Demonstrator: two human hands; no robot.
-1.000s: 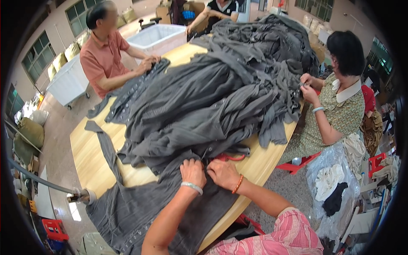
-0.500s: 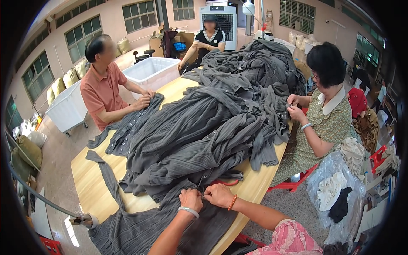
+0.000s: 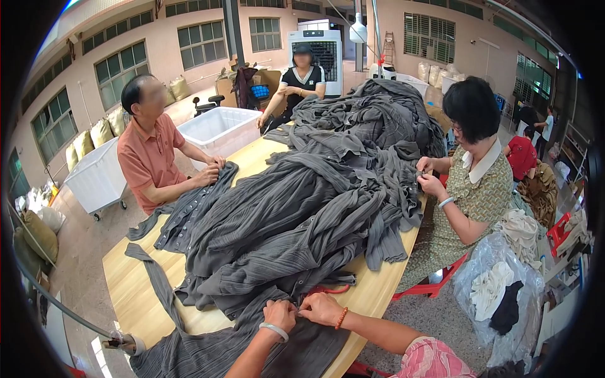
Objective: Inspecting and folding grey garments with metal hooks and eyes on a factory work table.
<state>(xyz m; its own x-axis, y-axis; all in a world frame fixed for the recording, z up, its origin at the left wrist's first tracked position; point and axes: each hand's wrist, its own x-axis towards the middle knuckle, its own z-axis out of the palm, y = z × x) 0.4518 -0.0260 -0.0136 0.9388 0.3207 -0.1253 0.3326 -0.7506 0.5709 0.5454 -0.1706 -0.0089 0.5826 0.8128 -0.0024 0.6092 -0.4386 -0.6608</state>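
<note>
A dark grey ribbed garment lies spread at the near edge of the table, one sleeve stretching off to the left. My left hand, with a pale bangle at the wrist, pinches its upper edge. Close beside it, my right hand, wearing an orange bead bracelet, pinches the same edge. Whatever small part sits between the fingertips is hidden. Just beyond my right hand, a red curved handle of some tool shows partly from under the cloth.
A large heap of similar grey garments covers most of the pale wooden table. Co-workers handle garments at the left and right sides; another sits at the far end. White bins stand at left, a plastic bag of cloth at right.
The view has tilted up a little, so the scene sits lower in the picture. Both my hands stay close together on the garment's edge.
</note>
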